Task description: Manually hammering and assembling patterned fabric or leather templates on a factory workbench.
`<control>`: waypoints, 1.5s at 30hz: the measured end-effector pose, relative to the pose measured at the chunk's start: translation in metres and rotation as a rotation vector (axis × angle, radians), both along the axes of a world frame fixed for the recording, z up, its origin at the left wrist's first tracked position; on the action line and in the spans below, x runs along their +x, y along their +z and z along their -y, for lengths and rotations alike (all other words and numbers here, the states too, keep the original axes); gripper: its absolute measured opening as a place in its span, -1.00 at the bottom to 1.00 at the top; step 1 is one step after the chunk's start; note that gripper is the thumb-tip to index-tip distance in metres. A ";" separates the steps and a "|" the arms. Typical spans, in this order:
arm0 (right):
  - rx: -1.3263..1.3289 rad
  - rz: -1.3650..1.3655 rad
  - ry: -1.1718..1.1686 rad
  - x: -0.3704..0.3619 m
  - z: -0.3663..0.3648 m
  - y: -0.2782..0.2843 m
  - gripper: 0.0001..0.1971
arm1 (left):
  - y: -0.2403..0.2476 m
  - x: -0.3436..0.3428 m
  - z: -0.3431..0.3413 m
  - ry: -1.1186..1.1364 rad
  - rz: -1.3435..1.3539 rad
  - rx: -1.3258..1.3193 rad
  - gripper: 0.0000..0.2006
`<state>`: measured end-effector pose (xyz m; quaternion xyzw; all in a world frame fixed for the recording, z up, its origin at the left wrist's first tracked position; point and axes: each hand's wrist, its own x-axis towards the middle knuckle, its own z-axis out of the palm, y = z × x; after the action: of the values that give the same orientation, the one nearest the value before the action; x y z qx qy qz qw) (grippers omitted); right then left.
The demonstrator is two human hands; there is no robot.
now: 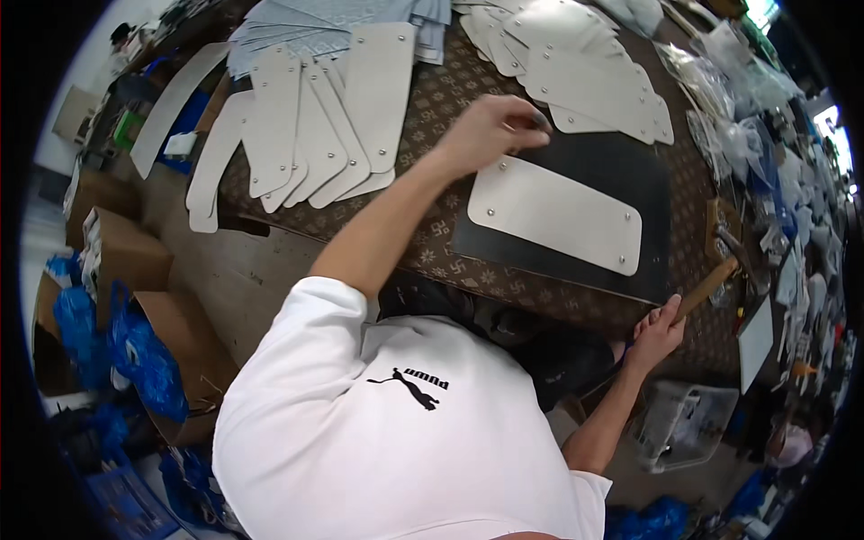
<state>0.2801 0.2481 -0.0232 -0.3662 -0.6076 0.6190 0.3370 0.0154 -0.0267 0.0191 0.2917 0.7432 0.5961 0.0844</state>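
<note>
A white panel (pixel 553 214) with rounded corners and a metal stud near each corner lies flat on a black mat (pixel 652 202). Just above the panel's far left corner is my left hand (pixel 490 135), its fingers curled together. Something small and dark shows at the fingertips, too small to name. My right hand (pixel 657 335), at the table's near right edge, is wrapped around the wooden handle of a hammer (pixel 706 290). The hammer's head rests toward the table's right side.
Fanned white panels (pixel 315 135) overhang the table's left edge, and another pile of white panels (pixel 585 76) lies at the back. Bluish sheets (pixel 306 31) sit behind. Clear plastic bags (pixel 742 148) crowd the right. Cardboard boxes (pixel 184 346) stand on the floor at left.
</note>
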 end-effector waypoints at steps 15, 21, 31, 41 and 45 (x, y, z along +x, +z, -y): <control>0.121 0.064 0.281 -0.023 0.106 0.102 -0.62 | -0.044 0.010 0.006 -0.014 0.023 -0.035 -0.80; 0.374 -0.644 0.702 -0.039 0.096 0.190 -0.66 | -0.049 0.011 -0.001 0.006 -0.059 0.012 -0.80; 0.207 0.371 0.569 -0.016 0.116 0.109 -0.72 | -0.045 0.019 0.013 -0.020 0.017 0.087 -0.82; 0.133 0.056 0.464 0.008 0.113 0.142 -0.72 | -0.046 0.065 0.040 -0.151 0.162 0.085 -0.84; 0.178 -0.462 0.692 0.014 0.109 0.171 -0.76 | -0.041 0.068 0.034 -0.166 0.117 0.086 -0.85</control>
<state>0.2942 0.1392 0.1482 0.0384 -0.6542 0.7066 0.2670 0.0829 -0.0605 -0.0217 0.3204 0.6840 0.6345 0.1642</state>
